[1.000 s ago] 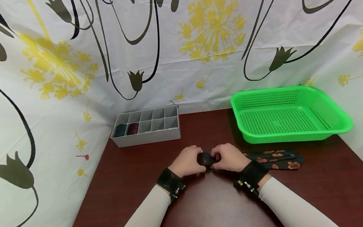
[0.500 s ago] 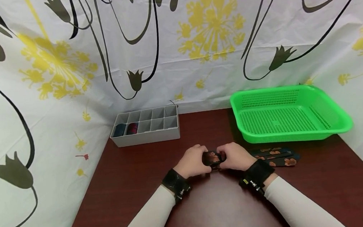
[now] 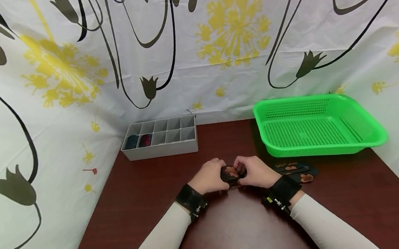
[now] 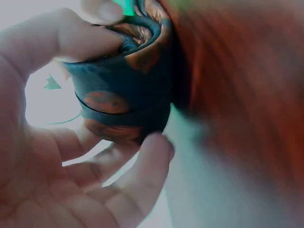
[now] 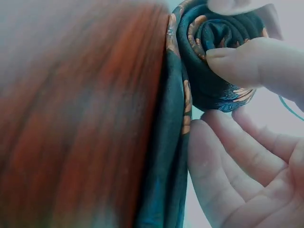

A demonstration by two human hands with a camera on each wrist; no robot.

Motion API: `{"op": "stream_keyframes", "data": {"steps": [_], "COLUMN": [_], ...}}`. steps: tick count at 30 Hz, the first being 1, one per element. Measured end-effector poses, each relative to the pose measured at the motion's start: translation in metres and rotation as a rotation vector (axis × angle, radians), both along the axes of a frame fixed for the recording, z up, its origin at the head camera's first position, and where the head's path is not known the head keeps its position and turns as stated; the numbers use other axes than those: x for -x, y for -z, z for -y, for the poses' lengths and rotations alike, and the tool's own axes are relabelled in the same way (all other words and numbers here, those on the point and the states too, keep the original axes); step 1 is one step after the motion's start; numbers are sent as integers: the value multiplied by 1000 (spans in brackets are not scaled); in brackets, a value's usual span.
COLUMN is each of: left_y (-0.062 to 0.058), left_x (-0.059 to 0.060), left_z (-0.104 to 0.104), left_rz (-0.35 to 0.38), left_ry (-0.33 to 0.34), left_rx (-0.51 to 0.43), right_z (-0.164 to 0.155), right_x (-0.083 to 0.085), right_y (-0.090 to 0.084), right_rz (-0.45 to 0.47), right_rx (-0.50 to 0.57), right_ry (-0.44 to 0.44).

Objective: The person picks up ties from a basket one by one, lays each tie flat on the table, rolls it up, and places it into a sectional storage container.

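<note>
Both hands curled round the rolled tie [image 3: 231, 173], left hand [image 3: 208, 177] at 9 o'clock, right hand [image 3: 257, 172] at 3; its loose tail [image 3: 296, 169] lay on the bench [image 3: 148, 192] toward 3; basket [image 3: 365, 141] at 1, organizer [image 3: 160, 149] at 11.

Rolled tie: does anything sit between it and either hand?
Nothing visible does. The left hand and right hand both grip the rolled tie directly; in the wrist views the fingers press straight on the cloth. Its unrolled tail lies on the table before the green basket.
</note>
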State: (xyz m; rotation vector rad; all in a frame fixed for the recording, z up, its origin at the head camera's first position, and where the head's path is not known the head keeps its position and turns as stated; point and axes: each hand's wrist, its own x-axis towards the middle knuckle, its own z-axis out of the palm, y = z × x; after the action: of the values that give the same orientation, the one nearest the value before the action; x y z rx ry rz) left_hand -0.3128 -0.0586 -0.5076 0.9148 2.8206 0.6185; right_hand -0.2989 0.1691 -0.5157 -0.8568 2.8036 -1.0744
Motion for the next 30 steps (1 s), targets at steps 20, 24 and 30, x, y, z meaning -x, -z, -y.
{"op": "stream_keyframes", "data": {"steps": [20, 24, 30], "left_y": [-1, 2, 3], "left_x": [-1, 1, 2], "left_z": [4, 4, 1], "left_rz": [-48, 26, 10], "left_ry": [44, 39, 38], "left_rx": [6, -37, -55], "right_z": [5, 2, -1], "right_x": [-3, -2, -1], "right_y": [-1, 2, 3], "right_rz": [-11, 22, 16], "right_rx": [-16, -52, -31], "right_ry": [-4, 16, -7]}}
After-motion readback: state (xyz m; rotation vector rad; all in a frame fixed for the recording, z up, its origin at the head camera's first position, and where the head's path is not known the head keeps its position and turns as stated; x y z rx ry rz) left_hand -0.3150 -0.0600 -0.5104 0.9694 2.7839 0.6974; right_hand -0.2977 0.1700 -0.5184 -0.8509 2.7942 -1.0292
